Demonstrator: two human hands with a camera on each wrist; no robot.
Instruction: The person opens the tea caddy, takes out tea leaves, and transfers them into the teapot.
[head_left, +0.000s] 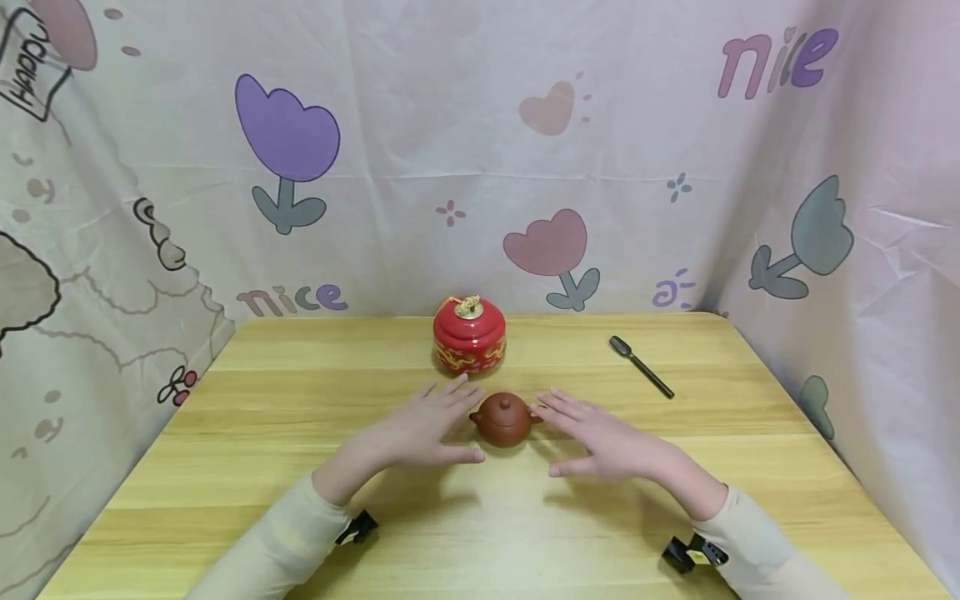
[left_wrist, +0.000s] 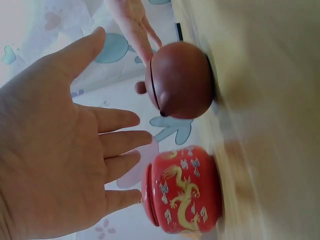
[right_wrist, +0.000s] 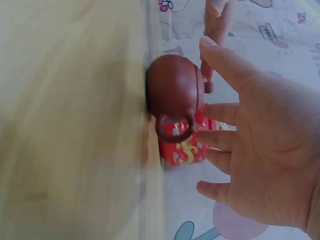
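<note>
A small reddish-brown teapot [head_left: 504,420] with a round knob on its lid stands upright on the wooden table, spout to the left and handle to the right. My left hand [head_left: 429,427] hovers by the spout, fingers stretched and thumb spread, holding nothing. On the handle side, my right hand [head_left: 600,435] is spread the same way, its fingertips overlapping the handle in the head view. In the right wrist view the looped handle [right_wrist: 175,131] shows in front of the palm. Behind the teapot sits a lidded red jar [head_left: 469,337] with gold dragons and a gold knob.
A dark slim scoop [head_left: 641,367] lies at the back right of the wooden table [head_left: 495,533]. Printed cloth [head_left: 420,108] hangs behind the table and along both sides. Each sleeve carries a small black camera mount [head_left: 357,528] at the wrist.
</note>
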